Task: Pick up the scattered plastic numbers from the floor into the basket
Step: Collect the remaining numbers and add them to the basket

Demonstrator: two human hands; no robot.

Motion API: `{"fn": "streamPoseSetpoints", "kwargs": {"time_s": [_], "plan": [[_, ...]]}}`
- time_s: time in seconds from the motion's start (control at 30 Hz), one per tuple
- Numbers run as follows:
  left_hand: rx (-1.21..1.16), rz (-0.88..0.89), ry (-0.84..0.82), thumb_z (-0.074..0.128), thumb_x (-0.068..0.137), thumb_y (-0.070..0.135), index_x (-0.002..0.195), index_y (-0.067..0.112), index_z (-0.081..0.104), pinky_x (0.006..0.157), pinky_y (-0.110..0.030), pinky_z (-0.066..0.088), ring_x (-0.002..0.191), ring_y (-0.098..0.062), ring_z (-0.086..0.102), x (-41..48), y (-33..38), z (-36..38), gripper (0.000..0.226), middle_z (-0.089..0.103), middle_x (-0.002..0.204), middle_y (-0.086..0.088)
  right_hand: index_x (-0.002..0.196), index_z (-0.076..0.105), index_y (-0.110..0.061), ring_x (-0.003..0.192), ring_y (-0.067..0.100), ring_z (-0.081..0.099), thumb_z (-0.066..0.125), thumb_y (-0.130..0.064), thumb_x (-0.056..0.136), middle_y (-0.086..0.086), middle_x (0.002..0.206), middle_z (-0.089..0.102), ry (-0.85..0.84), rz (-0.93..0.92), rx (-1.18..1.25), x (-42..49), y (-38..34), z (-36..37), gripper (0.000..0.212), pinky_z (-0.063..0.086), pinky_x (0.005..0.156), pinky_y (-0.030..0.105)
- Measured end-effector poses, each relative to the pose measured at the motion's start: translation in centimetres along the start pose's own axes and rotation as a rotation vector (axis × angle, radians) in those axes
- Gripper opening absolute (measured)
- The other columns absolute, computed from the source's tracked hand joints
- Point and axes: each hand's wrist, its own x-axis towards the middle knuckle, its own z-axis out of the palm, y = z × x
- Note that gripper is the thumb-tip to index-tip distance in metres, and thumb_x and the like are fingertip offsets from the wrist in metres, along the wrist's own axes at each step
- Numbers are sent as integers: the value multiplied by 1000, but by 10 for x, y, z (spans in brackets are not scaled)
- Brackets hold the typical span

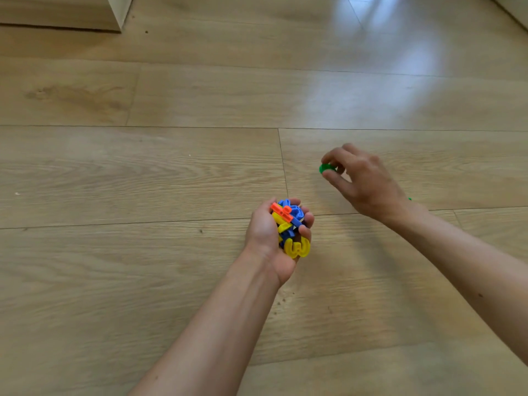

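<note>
My left hand (267,232) is turned palm up near the middle of the view and grips a bunch of plastic numbers (290,227) in orange, blue and yellow; a yellow 3 sticks out at the bottom. To the right and a little farther off, my right hand (361,181) pinches a green plastic number (325,168) between thumb and fingers, just above the wooden floor (171,167). A tiny green bit (410,198) shows behind my right wrist. No basket is in view.
The base of a pale piece of furniture (118,12) stands at the top left. Another pale edge (514,10) crosses the top right corner. Bright light glares on the boards at the upper right.
</note>
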Motion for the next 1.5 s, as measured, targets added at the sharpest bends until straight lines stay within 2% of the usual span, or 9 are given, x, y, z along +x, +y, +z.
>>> {"fn": "streamPoseSetpoints", "kwargs": {"time_s": [0.13, 0.27, 0.37, 0.57, 0.67, 0.77, 1.17, 1.3, 1.5], "plan": [[-27, -16, -69, 41, 96, 29, 87, 7, 60, 43, -17, 44, 58, -16, 57, 1, 1, 3, 29, 55, 77, -8, 90, 68, -7, 78, 12, 60, 73, -12, 87, 1, 88, 66, 156, -236, 285, -26, -75, -35, 8, 45, 72, 21], [-26, -6, -189, 39, 96, 23, 84, 10, 59, 57, -18, 42, 58, -14, 58, -5, -2, 5, 26, 56, 70, -4, 85, 69, -7, 86, 24, 60, 72, -15, 86, 6, 89, 64, 19, -367, 198, -45, -95, -26, 9, 48, 79, 38], [-90, -42, -213, 38, 98, 27, 79, 9, 57, 45, -15, 41, 46, -13, 56, -8, -2, 8, 33, 58, 63, -5, 88, 71, -9, 93, 20, 59, 72, -16, 84, 4, 97, 63, 42, -347, 196, -52, -90, -28, 8, 47, 83, 39], [-141, -92, -204, 42, 95, 28, 79, 7, 61, 39, -16, 42, 57, -17, 57, -7, -6, 7, 32, 57, 77, -9, 105, 68, -15, 92, 15, 60, 72, -23, 85, 3, 109, 58, 285, 139, 180, -68, -23, -42, 22, 41, 76, 18], [-139, -102, -200, 43, 95, 29, 80, 7, 61, 39, -15, 41, 58, -17, 57, -8, -11, 5, 32, 57, 78, -9, 119, 63, -20, 107, 24, 60, 74, -23, 82, 6, 122, 52, 97, 508, -74, -79, 52, -42, 38, 45, 86, 28], [-127, -106, -184, 42, 94, 28, 80, 7, 61, 39, -15, 41, 58, -17, 57, -8, -16, 3, 31, 57, 78, -9, 117, 64, -23, 110, 29, 60, 73, -18, 81, 9, 119, 52, -71, 588, -141, -93, 86, -36, 37, 48, 97, 38], [-111, -124, -87, 43, 94, 28, 85, 7, 60, 38, -16, 41, 58, -17, 56, -14, -19, -10, 29, 59, 76, -10, 91, 67, -20, 78, 26, 62, 70, -17, 80, 5, 80, 66, 60, 474, 19, -75, 43, -43, 12, 54, 75, 40], [-128, -106, -75, 43, 94, 28, 84, 6, 59, 41, -17, 43, 56, -16, 56, -14, -19, -10, 29, 58, 73, -9, 88, 68, -20, 77, 16, 62, 66, -15, 83, 0, 84, 67, 149, 123, 425, -70, -74, -61, 8, 48, 68, 31], [-99, 38, -163, 42, 89, 14, 58, 10, 56, 44, -19, 44, 47, -13, 52, -37, -18, -1, 34, 49, 55, -2, 97, 64, -6, 101, 16, 57, 59, -12, 89, 4, 115, 57, 71, -133, 337, -82, -141, -19, 11, 45, 85, 24]]}}
